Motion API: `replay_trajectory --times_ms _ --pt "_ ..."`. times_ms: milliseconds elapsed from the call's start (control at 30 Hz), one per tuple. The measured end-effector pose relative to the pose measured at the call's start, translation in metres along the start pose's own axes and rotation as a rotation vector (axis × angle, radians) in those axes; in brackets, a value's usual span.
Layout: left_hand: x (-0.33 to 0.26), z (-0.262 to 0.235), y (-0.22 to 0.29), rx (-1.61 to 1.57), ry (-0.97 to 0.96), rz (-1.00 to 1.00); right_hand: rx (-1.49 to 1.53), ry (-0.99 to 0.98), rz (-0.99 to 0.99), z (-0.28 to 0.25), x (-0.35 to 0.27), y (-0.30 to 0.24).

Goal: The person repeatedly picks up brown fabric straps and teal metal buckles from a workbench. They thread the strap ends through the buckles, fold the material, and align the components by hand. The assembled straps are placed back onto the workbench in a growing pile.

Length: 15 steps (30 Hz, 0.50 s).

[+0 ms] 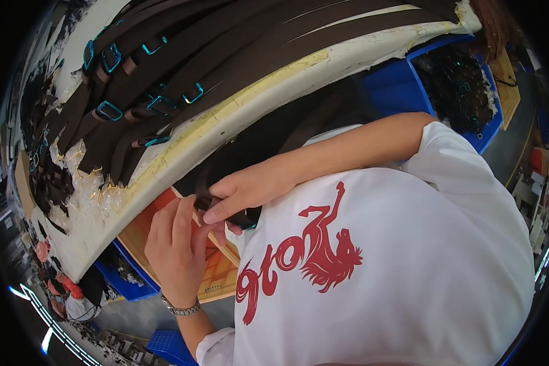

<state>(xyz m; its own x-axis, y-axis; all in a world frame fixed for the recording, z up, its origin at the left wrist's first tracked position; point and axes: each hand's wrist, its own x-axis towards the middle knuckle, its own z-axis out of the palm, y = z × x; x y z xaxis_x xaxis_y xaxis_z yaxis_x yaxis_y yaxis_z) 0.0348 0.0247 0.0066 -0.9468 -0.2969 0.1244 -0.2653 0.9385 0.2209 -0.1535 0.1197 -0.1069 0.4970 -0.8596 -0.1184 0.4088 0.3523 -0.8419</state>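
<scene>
A dark brown strap (245,217) is bunched between my hands, close to the front of my white shirt. My right hand (253,186) reaches across from the right and is closed on it, thumb pressed down over the strap. My left hand (174,244), with a metal watch on the wrist, comes up from below. Its bent fingers and thumb pinch at the same strap, though the exact grip is partly hidden. A teal-edged bit shows at the strap's lower side. On the worktable lie many brown straps (226,55) with buckles (110,110) edged in bright teal.
The white table edge (256,91) curves just beyond my hands, with yellowed tape and torn clear plastic (82,174) on it. A blue bin (418,79) of dark pieces stands at the right. Below the table are a wooden crate (222,293) and another blue bin (141,293).
</scene>
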Motion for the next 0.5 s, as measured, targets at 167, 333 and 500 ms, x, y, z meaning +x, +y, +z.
replay_trajectory --times_ms 167,333,500 --pt "-0.009 -0.006 -0.022 0.070 -0.238 0.209 0.116 -0.326 0.114 -0.005 0.024 0.001" --pt "-0.024 0.010 -0.044 -0.389 -0.282 -0.115 -0.023 -0.310 0.167 -0.010 0.029 0.001" --pt "-0.045 0.044 -0.027 -1.416 0.013 -0.951 -0.563 0.011 -0.054 -0.009 0.007 -0.008"
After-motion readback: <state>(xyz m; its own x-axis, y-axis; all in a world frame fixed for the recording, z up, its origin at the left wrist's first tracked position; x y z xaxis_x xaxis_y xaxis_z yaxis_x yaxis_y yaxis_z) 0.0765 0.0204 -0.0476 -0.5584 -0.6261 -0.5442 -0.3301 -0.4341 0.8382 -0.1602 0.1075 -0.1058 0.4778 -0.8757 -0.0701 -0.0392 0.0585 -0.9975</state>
